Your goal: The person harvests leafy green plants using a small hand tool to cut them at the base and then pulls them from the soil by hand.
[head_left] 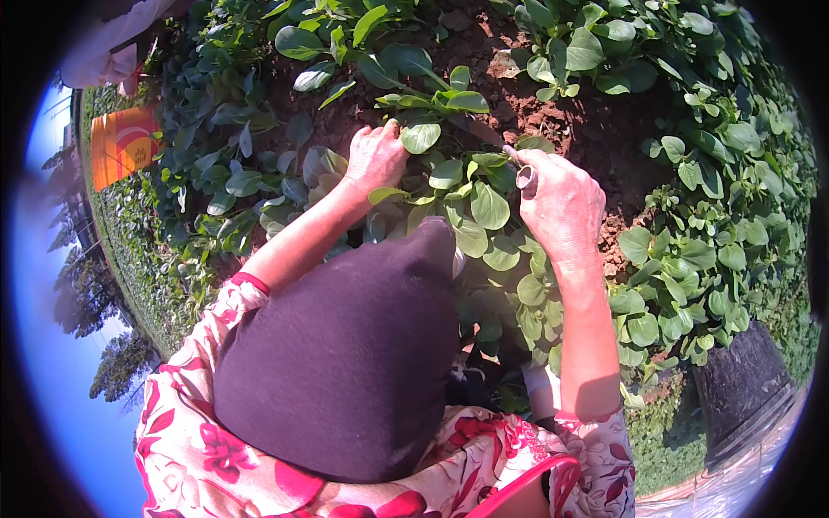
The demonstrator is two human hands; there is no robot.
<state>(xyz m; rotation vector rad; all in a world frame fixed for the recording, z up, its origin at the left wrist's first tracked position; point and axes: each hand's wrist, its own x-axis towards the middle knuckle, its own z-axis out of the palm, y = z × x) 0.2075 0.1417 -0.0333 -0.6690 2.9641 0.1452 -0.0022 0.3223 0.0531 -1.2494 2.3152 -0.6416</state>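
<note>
Floral cloth, cream with red and pink, nearest: a loose shirt (233,453) with red-edged cuffs, sleeves ending partway down both forearms. Over its middle, a smooth dark cloth dome (337,354), pointed at the top; cannot tell what garment it is.

Both bare hands out ahead, among greens. Right hand (566,203) clenched around a small tool (527,179), its round metal end showing at the thumb side; the rest is mostly hidden by fingers and leaves. Left hand (377,157) curled, palm down, fingertips right beside a leafy plant (420,138); cannot tell whether they pinch a stem or only rest against it. That plant sits just ahead of and between the hands, broad oval leaves leaning over the soil. Nearer clump (490,207) of similar leaves between the wrists, partly in shade.

Reddish, crumbly soil (553,125) beyond the right hand, sunlit in patches. More greens (734,186) thick along the right. Lower right, a dark slab-like thing (743,380) on the grass.

Farther, upper left: pale cloth of another person (108,56), above an orange bag or bin (125,148). Last, dark trees (82,293) against blue sky (43,371).
</note>
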